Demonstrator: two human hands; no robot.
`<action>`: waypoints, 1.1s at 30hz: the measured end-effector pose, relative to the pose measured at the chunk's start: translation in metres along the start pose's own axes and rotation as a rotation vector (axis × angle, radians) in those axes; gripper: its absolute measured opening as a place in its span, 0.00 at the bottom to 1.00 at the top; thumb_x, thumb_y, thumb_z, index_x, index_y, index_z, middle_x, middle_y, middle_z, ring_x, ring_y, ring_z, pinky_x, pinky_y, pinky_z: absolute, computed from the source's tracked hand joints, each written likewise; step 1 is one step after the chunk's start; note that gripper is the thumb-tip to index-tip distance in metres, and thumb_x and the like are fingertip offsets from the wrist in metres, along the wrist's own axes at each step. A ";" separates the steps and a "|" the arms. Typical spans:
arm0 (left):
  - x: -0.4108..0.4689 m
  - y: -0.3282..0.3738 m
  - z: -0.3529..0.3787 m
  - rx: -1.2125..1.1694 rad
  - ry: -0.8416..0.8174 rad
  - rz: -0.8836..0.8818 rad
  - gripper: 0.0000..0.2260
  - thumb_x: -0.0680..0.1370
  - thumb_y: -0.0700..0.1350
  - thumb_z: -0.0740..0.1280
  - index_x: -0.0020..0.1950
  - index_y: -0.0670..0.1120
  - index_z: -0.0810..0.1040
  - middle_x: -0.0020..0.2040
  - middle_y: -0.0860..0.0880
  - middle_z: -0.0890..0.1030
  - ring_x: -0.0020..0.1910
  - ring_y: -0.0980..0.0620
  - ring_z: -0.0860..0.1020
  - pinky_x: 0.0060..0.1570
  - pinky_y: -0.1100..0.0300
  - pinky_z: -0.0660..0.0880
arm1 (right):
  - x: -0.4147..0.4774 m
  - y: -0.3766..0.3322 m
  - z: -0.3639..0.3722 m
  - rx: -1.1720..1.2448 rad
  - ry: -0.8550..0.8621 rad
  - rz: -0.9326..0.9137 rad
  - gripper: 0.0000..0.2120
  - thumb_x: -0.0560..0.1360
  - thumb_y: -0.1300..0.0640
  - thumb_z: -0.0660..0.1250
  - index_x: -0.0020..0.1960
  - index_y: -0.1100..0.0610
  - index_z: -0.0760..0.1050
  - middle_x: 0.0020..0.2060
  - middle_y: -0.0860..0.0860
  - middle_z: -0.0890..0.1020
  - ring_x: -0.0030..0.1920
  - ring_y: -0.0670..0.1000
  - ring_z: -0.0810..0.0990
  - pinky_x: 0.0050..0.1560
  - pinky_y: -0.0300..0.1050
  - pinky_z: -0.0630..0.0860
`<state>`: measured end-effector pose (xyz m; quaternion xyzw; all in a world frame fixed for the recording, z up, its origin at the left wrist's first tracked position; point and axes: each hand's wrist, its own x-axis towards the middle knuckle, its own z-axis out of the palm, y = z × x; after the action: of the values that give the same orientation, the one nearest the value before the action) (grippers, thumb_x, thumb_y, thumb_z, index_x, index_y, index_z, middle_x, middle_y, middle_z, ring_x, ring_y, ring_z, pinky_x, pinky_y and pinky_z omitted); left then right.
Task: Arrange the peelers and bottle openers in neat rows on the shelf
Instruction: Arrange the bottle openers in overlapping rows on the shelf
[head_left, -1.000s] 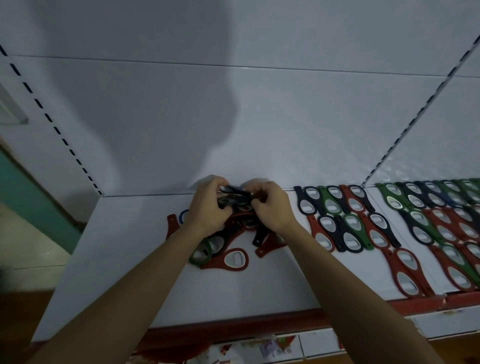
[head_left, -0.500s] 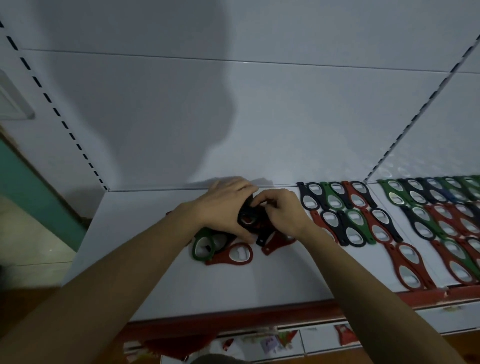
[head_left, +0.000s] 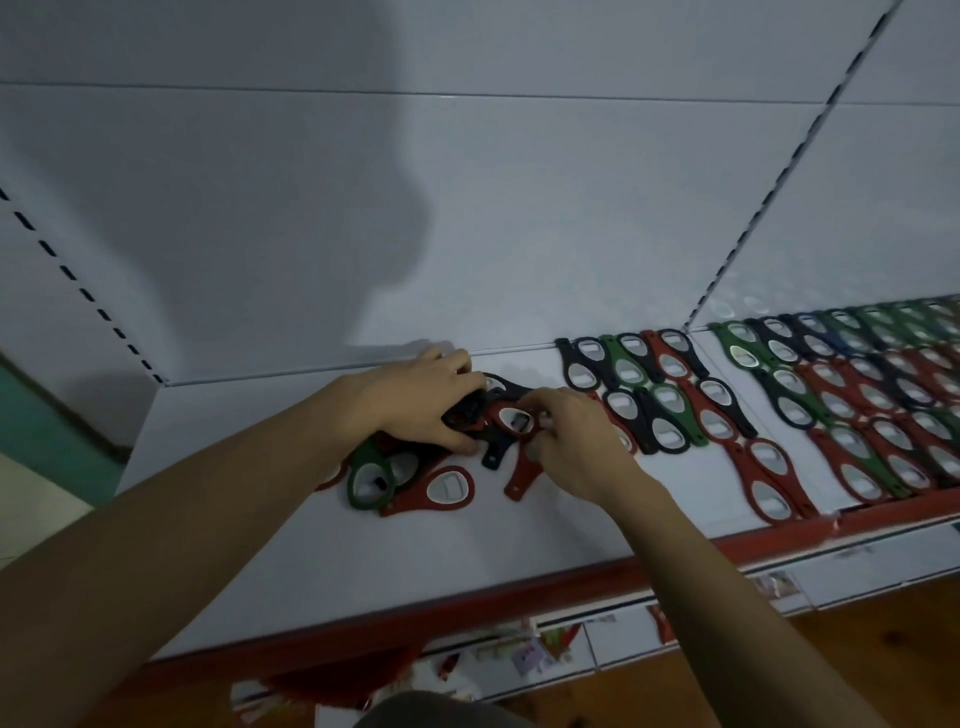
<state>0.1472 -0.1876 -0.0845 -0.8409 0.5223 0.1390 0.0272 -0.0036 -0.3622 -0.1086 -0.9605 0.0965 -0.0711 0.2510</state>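
- The left hand (head_left: 415, 402) lies over a loose heap of bottle openers (head_left: 415, 467) near the middle of the shelf (head_left: 249, 519). Its grip is closed: fingers and thumb curl round a dark opener (head_left: 464, 410) on top of the heap.
- The right hand (head_left: 576, 441) is just beside it. Its grip pinches a red opener (head_left: 514, 422) at the ring end.
- This red opener's long axis runs roughly back to front. The ring points toward the back panel (head_left: 467, 208) and the narrow tail points toward the shelf's red front edge (head_left: 519, 587).
- A black tail (head_left: 493, 453) sticks out of the heap just left of the red one, also pointing forward.
- At the front of the heap, a green opener (head_left: 369, 478) lies with its ring toward the person, the other end hidden under the left wrist.
- A second red opener (head_left: 447, 486), touching the green one, lies nearly crosswise, ring to the right.
- To the right, arranged openers (head_left: 660, 400) in black, green and red lie side by side in rows, long axes roughly back to front.
- Past the slotted upright (head_left: 753, 223), more rows (head_left: 857, 400) fill the next section.
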 end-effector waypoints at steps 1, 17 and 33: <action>0.001 0.002 -0.002 0.027 -0.012 -0.001 0.32 0.74 0.69 0.67 0.73 0.54 0.65 0.66 0.50 0.66 0.66 0.47 0.65 0.55 0.50 0.76 | -0.002 0.000 0.001 0.048 0.025 0.022 0.20 0.70 0.68 0.67 0.60 0.56 0.80 0.53 0.53 0.82 0.54 0.53 0.79 0.52 0.42 0.75; -0.013 0.008 0.017 -0.302 0.303 0.006 0.12 0.73 0.46 0.70 0.54 0.52 0.73 0.51 0.54 0.72 0.53 0.49 0.71 0.51 0.50 0.74 | -0.028 0.003 0.011 0.387 0.144 0.037 0.24 0.72 0.68 0.65 0.66 0.52 0.75 0.55 0.42 0.81 0.55 0.41 0.78 0.53 0.27 0.72; -0.024 0.001 0.021 -0.725 0.619 -0.060 0.12 0.75 0.36 0.71 0.52 0.50 0.74 0.46 0.51 0.77 0.46 0.52 0.78 0.44 0.55 0.77 | -0.007 -0.010 -0.002 0.662 0.538 0.167 0.05 0.80 0.58 0.67 0.52 0.52 0.81 0.39 0.44 0.85 0.42 0.43 0.84 0.43 0.34 0.78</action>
<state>0.1321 -0.1630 -0.0987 -0.8126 0.3993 0.0546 -0.4209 -0.0088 -0.3530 -0.1028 -0.7643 0.2077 -0.3254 0.5165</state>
